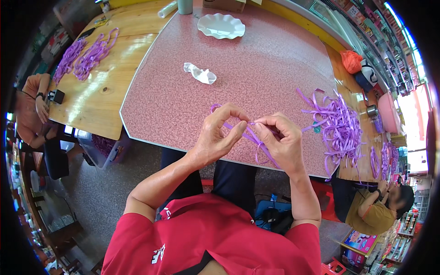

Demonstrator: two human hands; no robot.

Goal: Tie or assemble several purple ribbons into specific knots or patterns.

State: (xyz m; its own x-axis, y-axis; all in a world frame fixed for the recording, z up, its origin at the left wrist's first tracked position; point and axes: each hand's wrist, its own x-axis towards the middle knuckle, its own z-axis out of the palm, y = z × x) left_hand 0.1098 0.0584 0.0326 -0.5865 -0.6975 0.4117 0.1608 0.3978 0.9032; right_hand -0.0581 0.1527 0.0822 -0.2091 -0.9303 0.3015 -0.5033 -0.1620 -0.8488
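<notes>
Over the near edge of the pink speckled table (256, 68), both my hands pinch one purple ribbon strip (253, 135). My left hand (219, 135) holds a loop of it between thumb and fingers. Fingertip to fingertip with it, my right hand (280, 140) grips the strip, whose ends trail down past the table edge. A loose pile of purple ribbon strips (338, 126) lies on the table just right of my right hand.
A crumpled white wrapper (200, 73) and a white scalloped plate (221, 25) lie farther back. More purple ribbon bundles (87, 57) rest on the wooden table at left. One person sits at far left, another at lower right. An orange bag (351, 61) sits at right.
</notes>
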